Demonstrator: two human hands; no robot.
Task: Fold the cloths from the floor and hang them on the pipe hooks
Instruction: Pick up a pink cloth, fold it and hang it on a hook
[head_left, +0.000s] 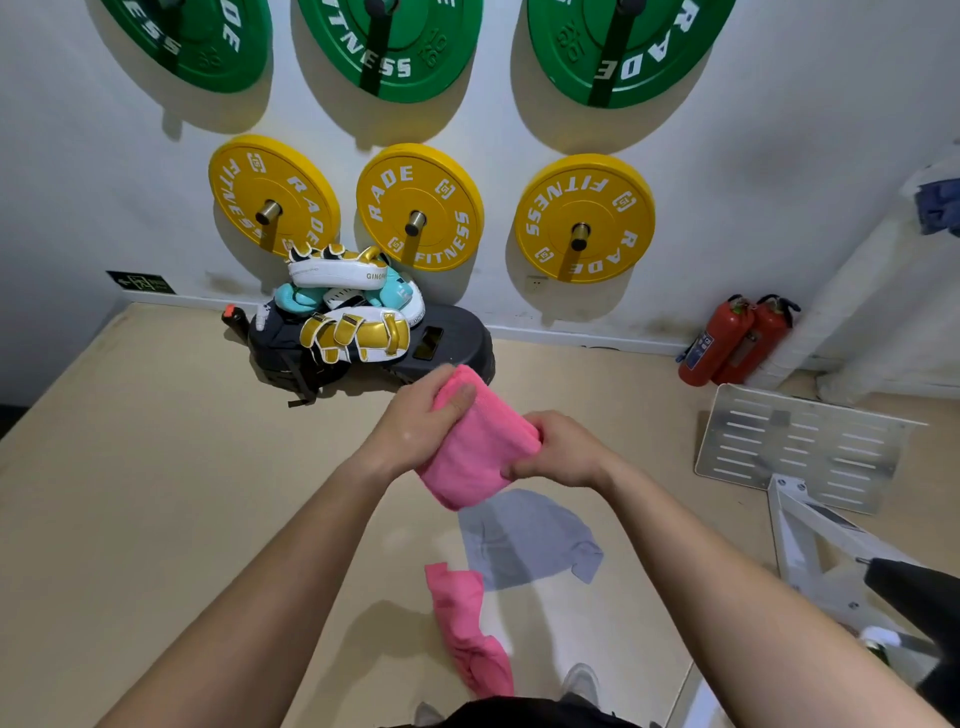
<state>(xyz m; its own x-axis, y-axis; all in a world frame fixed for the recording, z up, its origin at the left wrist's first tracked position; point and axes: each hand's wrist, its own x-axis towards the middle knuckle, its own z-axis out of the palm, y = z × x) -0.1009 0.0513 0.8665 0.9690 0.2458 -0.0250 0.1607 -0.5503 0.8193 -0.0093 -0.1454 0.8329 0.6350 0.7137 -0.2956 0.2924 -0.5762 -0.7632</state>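
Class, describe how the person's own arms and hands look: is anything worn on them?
The left forearm and right forearm are bare, no sleeves in view. The left hand and right hand wear no gloves; no watch or bracelet shows at either wrist.

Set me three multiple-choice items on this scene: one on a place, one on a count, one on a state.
1. Where does the grey cloth lie? A on the floor; B on a yellow plate; C on the boxing pads.
2. How many fire extinguishers are there? A one; B two; C four.
3. The held pink cloth is: A spread flat; B folded; C hung up.
1 A: it lies flat on the beige surface. 2 B: two red cylinders stand side by side. 3 B: left hand and right hand grip it doubled.
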